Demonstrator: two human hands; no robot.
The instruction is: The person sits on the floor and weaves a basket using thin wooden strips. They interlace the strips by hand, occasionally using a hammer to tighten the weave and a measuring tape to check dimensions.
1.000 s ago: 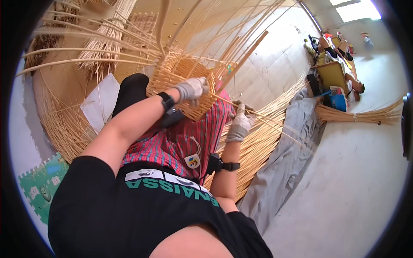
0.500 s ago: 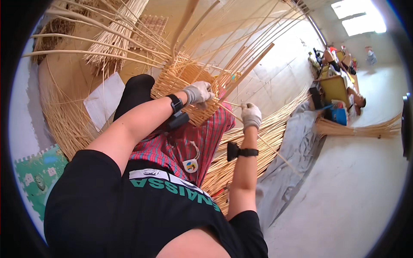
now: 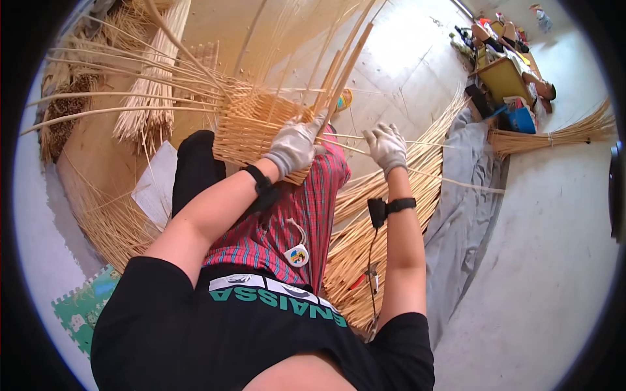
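Observation:
A partly woven wicker basket (image 3: 244,124) rests tilted against my lap, which a red checked cloth (image 3: 306,215) covers. Long stakes fan out from it to the left and upward. My left hand (image 3: 293,146), in a pale work glove, is closed on the basket's right edge, where several upright stakes (image 3: 342,68) rise. To its right, my gloved right hand (image 3: 387,146) is closed around thin wicker rods (image 3: 345,135) running from the basket corner. Their loose ends trail out past it to the right. The left fingertips are partly hidden by the stakes.
Loose rods (image 3: 372,254) lie on the floor to my right, beside a crumpled grey sheet (image 3: 463,182). Bundled rods (image 3: 153,91) lie upper left, near a white sheet (image 3: 158,179). A tied bundle (image 3: 554,139) and blue bucket (image 3: 520,119) stand at far right. Other people sit beyond.
My view has shifted. The left hand has rolled over the basket's edge, thumb pointing right. The right hand has moved slightly right and turned more upright, still on the rods.

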